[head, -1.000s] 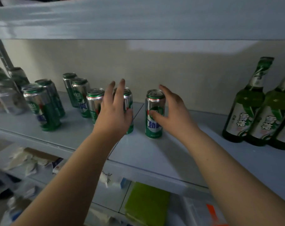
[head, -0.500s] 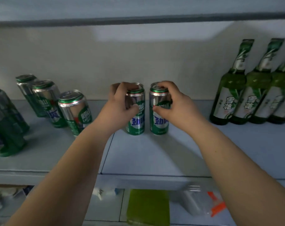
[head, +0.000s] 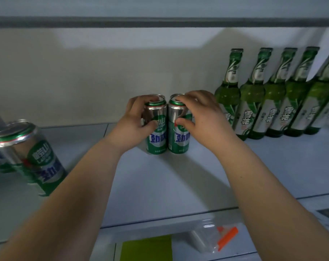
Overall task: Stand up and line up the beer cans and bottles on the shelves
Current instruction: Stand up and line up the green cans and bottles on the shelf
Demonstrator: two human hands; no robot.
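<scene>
Two green and silver beer cans stand upright and touching on the pale shelf (head: 160, 181). My left hand (head: 130, 126) grips the left can (head: 157, 137), fingers curled round its top and side. My right hand (head: 201, 117) grips the right can (head: 178, 140) the same way. Right of them, several green beer bottles (head: 254, 102) stand upright in a row against the back wall. At the far left another can (head: 33, 159) stands near the shelf's front, with more cans partly cut off behind it.
The upper shelf's edge (head: 160, 23) runs overhead. Below the shelf's front lip lie a yellow-green sheet (head: 146, 249) and a clear plastic bag with an orange strip (head: 214, 240). Bare shelf surface lies between the two held cans and the left can.
Both hands have closed on the two cans and brought them together, side by side, rightward toward the bottles. The view has swung right, so more bottles show.
</scene>
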